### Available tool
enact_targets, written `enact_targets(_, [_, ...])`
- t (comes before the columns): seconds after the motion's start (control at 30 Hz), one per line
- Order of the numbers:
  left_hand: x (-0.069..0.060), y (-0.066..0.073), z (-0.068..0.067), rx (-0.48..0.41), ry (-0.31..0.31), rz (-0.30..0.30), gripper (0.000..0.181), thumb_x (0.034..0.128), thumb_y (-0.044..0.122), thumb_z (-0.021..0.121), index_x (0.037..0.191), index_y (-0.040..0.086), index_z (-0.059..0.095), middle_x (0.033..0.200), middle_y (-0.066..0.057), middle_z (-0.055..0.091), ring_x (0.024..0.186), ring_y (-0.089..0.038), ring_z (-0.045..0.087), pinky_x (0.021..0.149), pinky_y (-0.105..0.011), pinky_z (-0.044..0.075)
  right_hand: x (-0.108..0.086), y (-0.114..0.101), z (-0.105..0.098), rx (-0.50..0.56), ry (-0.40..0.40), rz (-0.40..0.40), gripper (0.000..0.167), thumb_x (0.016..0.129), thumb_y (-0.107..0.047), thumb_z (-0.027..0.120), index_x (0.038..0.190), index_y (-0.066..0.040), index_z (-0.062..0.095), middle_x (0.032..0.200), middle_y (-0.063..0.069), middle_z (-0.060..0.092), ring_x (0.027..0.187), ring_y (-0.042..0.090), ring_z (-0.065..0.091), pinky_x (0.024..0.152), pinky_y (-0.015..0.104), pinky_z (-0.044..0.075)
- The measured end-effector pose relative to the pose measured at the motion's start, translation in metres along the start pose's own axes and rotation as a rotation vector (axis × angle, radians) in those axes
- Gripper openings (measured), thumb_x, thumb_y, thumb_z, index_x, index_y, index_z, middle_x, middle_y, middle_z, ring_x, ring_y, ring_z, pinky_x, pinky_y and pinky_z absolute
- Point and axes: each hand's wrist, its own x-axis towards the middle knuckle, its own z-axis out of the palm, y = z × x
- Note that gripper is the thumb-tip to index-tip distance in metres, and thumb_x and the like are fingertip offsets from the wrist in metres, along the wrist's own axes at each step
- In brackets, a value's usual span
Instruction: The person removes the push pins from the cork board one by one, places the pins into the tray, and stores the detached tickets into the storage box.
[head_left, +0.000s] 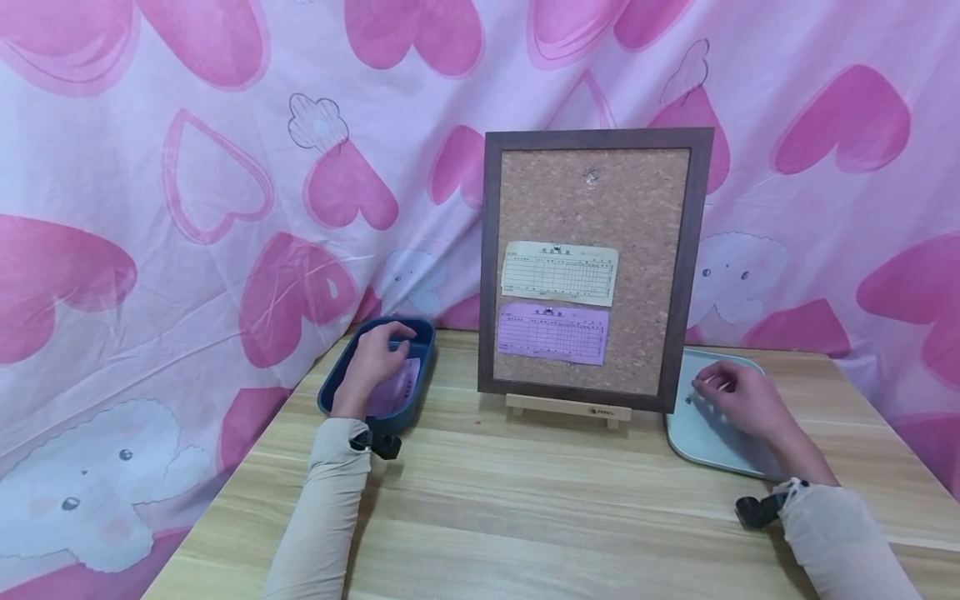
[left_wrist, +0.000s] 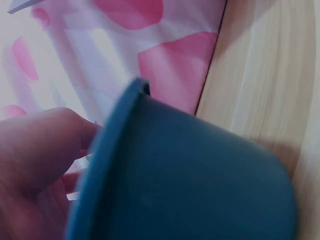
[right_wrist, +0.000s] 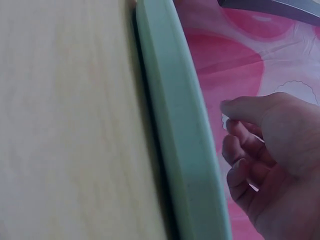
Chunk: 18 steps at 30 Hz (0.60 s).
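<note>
In the head view my left hand (head_left: 378, 362) reaches over the blue bin (head_left: 426, 367), fingers bent and thumb apart from them. A purple slip (head_left: 395, 392) lies in the bin below it. The bin's wall (left_wrist: 200, 175) hides part of my left hand (left_wrist: 35, 160) in the left wrist view. Above the pale green tray (head_left: 705, 446) is my right hand (head_left: 742, 400), fingers loosely curled; nothing held can be made out. Near its fingertips a small dark thing (head_left: 688, 400) rests on the tray. The right wrist view shows my right hand (right_wrist: 280, 155) beyond the tray's edge (right_wrist: 187, 135).
Between the hands a framed cork board (head_left: 645, 317) stands on a wooden easel (head_left: 555, 407). A pale yellow slip (head_left: 558, 279) is pinned above a purple slip (head_left: 553, 337); clear pins (head_left: 590, 177) sit near the top. Behind hangs a pink heart-patterned cloth (head_left: 442, 100).
</note>
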Motion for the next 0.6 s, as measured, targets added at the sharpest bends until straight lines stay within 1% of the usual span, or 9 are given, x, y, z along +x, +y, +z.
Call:
enact_targets(0.17, [0.002,0.006,-0.001,-0.009,0.041,0.056,0.023,0.1061,0.017,0.064,0.125,0.011,0.075,0.138,-0.016,0.072,0.133,-0.037,0.064,0.115,-0.057,0.049,0.002,-0.011,-0.004,-0.002,0.058,0.027,0.025,0.106,-0.029,0.071,0.112,-0.005,0.075,0.097,0.012,0.074,0.078,0.009,0.059,0.062,0.024,0.049])
enact_targets(0.3, [0.002,0.013,-0.003,-0.015,0.057,0.087,0.023,0.1061,0.015,0.064,0.125,0.011,0.075,0.138,-0.015,0.072,0.133,-0.035,0.065,0.115,-0.055,0.05,0.005,-0.02,-0.006,0.0,0.127,0.014,0.027,0.105,-0.032,0.072,0.112,-0.006,0.076,0.094,0.011,0.074,0.075,0.009,0.056,0.058,0.026,0.046])
enact_targets(0.47, [0.0,0.027,-0.004,-0.033,0.071,0.128,0.023,0.1055,0.014,0.064,0.125,0.01,0.075,0.134,-0.013,0.074,0.131,-0.033,0.066,0.115,-0.053,0.05,0.007,-0.032,-0.009,0.005,0.22,-0.026,0.027,0.104,-0.032,0.074,0.11,-0.006,0.076,0.091,0.011,0.074,0.075,0.004,0.055,0.058,0.022,0.046])
enact_targets(0.6, [-0.001,0.04,-0.005,-0.047,0.071,0.166,0.024,0.1047,0.014,0.065,0.125,0.009,0.075,0.132,-0.013,0.076,0.129,-0.033,0.068,0.114,-0.052,0.051,0.005,-0.044,-0.011,0.031,0.271,-0.026,0.025,0.104,-0.031,0.075,0.112,-0.007,0.074,0.091,0.012,0.073,0.076,0.002,0.054,0.059,0.019,0.046])
